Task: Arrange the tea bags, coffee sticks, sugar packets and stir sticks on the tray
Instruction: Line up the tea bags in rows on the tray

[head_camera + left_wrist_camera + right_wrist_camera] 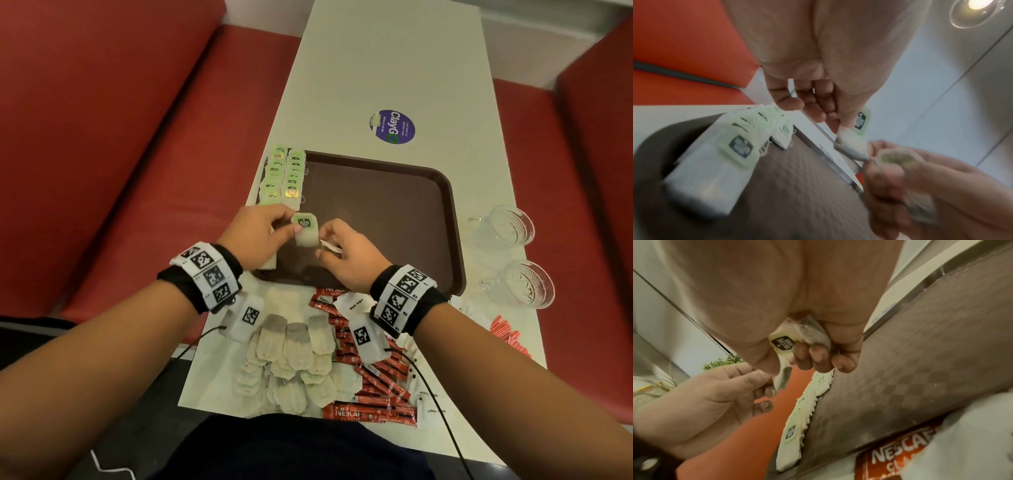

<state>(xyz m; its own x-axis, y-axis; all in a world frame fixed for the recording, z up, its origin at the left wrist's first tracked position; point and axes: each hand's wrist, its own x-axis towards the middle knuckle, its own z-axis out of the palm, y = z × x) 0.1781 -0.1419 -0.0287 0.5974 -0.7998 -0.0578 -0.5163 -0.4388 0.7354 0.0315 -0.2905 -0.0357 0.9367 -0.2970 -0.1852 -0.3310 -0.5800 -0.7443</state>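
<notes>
A tea bag [306, 232] is pinched in the left hand [255, 236] over the tray [394, 219]. More bags [809, 334] are clutched by the right hand [346, 260]; their number is hidden.

tray [428, 219]: brown plastic, textured | tea bags [294, 356]: paper | glasses [510, 226]: clear cut glass

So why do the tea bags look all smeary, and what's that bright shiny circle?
Left wrist view: the row of tea bags is motion-blurred and close to the lens; the bright circle is a ceiling light with glare. Right wrist view: dim, the tray soft. Head view: sharper, edges bent.
</notes>
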